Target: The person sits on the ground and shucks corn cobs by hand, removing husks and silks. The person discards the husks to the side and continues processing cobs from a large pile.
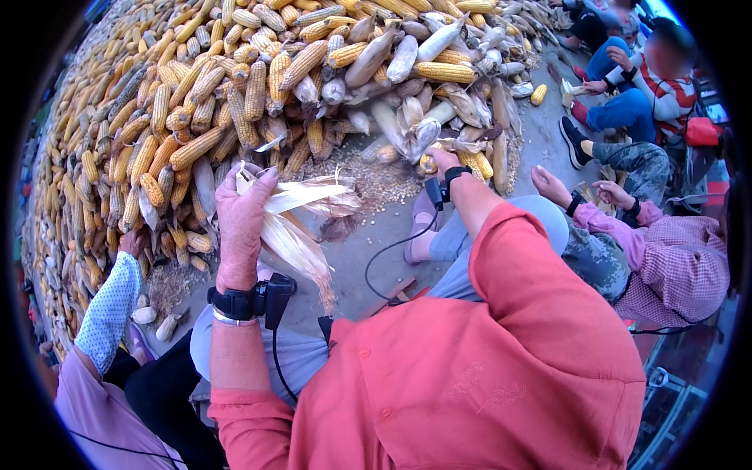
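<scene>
My left hand (244, 202) grips pale dry corn husks (296, 235) at their upper end; the leaves hang down and to the right, with brown silk at their tips. My right hand (439, 160) reaches to the lower edge of the corn heap. Its fingers touch a yellow cob (427, 164) beside a partly husked ear (424, 136); whether they close on it is hard to see. More yellow corn cobs (476, 164) lie just right of that hand, among loose husks.
A large heap of corn cobs (197, 147) rises before me. Loose kernels (385, 182) lie on the concrete floor (352, 258). A co-worker's arm (114, 302) reaches in at left; co-workers (675, 258) sit at right. A cable (376, 252) runs from my right wrist.
</scene>
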Action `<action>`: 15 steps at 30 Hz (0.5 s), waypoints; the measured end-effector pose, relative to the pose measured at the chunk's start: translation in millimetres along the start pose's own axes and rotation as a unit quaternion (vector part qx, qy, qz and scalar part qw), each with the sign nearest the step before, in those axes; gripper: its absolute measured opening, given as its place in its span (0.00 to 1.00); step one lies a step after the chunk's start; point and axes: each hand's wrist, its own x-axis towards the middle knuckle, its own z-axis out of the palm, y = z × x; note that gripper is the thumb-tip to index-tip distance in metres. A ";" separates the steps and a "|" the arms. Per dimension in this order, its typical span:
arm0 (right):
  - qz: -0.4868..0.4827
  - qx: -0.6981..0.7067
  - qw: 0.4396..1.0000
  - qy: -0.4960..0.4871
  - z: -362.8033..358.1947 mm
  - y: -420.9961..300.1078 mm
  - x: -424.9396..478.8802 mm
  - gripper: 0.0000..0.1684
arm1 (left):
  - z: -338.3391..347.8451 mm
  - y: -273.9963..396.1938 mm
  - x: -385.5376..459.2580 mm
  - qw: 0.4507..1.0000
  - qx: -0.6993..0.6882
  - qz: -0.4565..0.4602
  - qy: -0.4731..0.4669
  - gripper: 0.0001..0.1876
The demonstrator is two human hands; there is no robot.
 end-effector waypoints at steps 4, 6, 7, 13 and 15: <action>0.028 0.161 0.977 -0.138 65.0 1.9 -75.7 0.15 | -11.0 -17.5 0.5 0.999 0.006 -0.034 0.004 0.07; 0.010 0.209 0.960 -0.186 84.7 -2.0 -106.6 0.18 | -5.4 -18.6 1.5 0.999 0.004 -0.045 -0.011 0.07; 0.014 0.232 0.953 -0.196 95.7 -4.6 -121.3 0.18 | -3.6 -17.7 0.7 0.998 0.001 -0.052 -0.023 0.07; -0.096 0.067 0.879 -0.462 123.5 -25.3 -238.9 0.24 | -8.4 -23.3 1.8 0.988 -0.112 -0.105 -0.018 0.18; -0.088 0.062 0.837 -0.536 127.0 -28.7 -270.8 0.24 | -12.4 -30.6 5.3 0.977 -0.174 -0.105 -0.057 0.19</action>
